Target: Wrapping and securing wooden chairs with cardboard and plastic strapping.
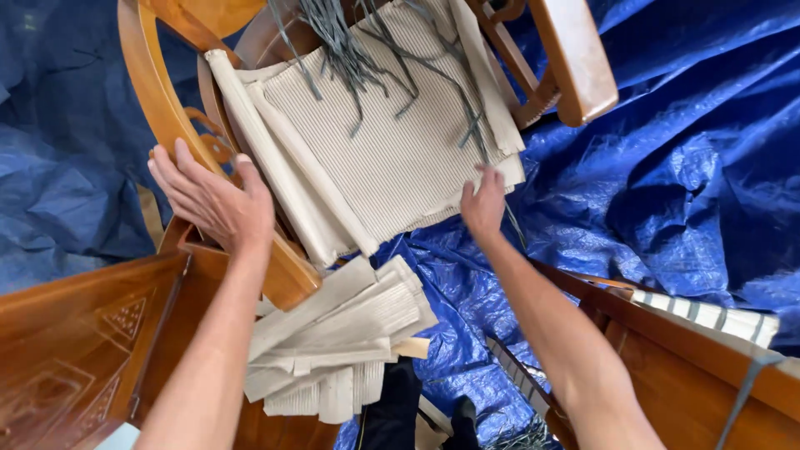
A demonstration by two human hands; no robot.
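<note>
1. Landmark: the wooden chair (171, 108), tipped over, its ribbed cream seat cover (392, 142) facing the person.
2. Nearest the person, below the chair: a heap of torn cream fabric strips (342, 342), lying partly on the brown wooden panel (75, 333) at the lower left and partly over the blue tarp (667, 167).
3. Left hand (212, 200): fingers spread and laid flat over the chair's curved wooden rail on its left side, palm pressing the wood. It closes on nothing; it bears down on the frame, just beside the loose rolled edge of the seat cover.
4. Right hand (483, 204): at the lower right corner of the seat cover, fingers curled onto the fabric edge. It touches the cloth there; whether it pinches the edge or merely presses on it cannot be told, since the fingertips are hidden.
5. Seat cover: partly detached along its left edge, where it curls away from the frame; it hangs between the two hands.
6. Farther up on the chair: grey cords (350, 50) trailing loose across the top of the cover.
7. Open room: tarp lies bare to the right of the chair; a second wooden frame (667, 325) borders the lower right, near the right forearm.
</note>
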